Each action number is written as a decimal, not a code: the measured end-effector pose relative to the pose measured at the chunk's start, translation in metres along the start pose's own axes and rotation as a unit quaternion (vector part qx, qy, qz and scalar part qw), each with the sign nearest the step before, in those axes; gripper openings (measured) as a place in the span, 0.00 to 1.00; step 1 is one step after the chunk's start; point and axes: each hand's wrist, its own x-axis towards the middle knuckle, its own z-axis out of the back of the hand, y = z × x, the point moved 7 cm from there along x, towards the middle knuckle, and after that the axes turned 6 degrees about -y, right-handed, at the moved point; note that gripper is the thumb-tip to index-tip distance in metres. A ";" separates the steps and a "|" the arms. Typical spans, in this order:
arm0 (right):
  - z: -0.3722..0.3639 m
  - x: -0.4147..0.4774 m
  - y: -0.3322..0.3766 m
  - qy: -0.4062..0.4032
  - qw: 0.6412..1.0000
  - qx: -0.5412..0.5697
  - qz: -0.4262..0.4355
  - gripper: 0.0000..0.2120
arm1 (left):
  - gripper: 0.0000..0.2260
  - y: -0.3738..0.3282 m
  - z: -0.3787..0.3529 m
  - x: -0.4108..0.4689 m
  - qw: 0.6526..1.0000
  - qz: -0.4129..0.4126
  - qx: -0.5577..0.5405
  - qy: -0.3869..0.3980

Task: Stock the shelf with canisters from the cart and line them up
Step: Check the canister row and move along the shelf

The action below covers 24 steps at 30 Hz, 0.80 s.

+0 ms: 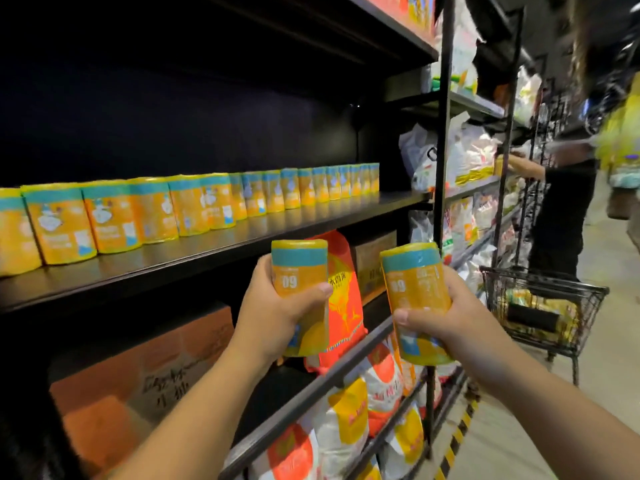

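My left hand (277, 313) grips an orange canister with a teal band (300, 268), held upright just below the front edge of the black shelf (207, 251). My right hand (446, 317) grips a second, matching canister (412, 282), tilted slightly left, to the right of the first. A long row of the same canisters (207, 206) stands at the back of the shelf, running from the far left to near the right end. The black wire cart (540, 306) stands on the floor to the right, with yellow goods inside.
Below the shelf are brown cartons (145, 375), a red-orange bag (343, 299) and white-and-orange sacks (346, 427). A black upright post (440, 168) ends the shelf bay. A person in dark clothes (561, 216) reaches into the neighbouring shelves behind the cart.
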 end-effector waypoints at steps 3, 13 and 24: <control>0.012 0.045 -0.005 0.023 1.000 0.007 0.019 0.31 | 0.32 -0.009 -0.025 0.031 0.999 -0.017 0.020 -0.017; 0.037 0.182 -0.015 0.125 0.987 0.074 0.073 0.40 | 0.27 -0.017 -0.083 0.105 0.987 -0.037 0.081 -0.130; -0.014 0.282 -0.032 0.155 0.971 0.181 0.024 0.22 | 0.33 -0.017 -0.049 0.186 0.930 -0.068 0.271 -0.238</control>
